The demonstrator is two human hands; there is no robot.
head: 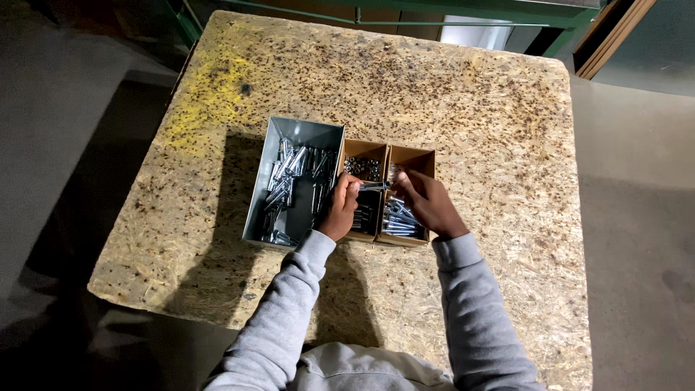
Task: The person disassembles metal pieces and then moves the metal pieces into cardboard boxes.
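Note:
My left hand (339,208) and my right hand (427,203) meet over two small cardboard boxes, and both pinch a silver bolt (373,186) held level between them. The middle cardboard box (364,149) holds small silver nuts at its far end. The right cardboard box (418,156) holds several long silver bolts under my right hand. To the left stands a grey metal bin (304,130) with many loose bolts. Whether a nut sits on the held bolt is too small to tell.
The three containers sit side by side on a chipboard tabletop (449,94) with a yellow stain at the far left. Grey floor surrounds the table. A green metal frame (405,10) runs behind its far edge.

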